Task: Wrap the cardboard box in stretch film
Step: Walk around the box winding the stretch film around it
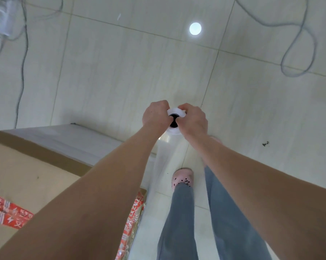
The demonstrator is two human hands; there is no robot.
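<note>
Upright, film roll (175, 111) sits gripped between left hand (155, 115) and right hand (193, 121)

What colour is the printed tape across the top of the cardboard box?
Red with white print; the tape on the cardboard box shows best in the head view.

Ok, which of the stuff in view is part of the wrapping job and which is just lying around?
In use: stretch film roll, gripped by left hand and right hand; cardboard box.
Lying about: cable on the floor; crumpled clear plastic, top left.
</note>
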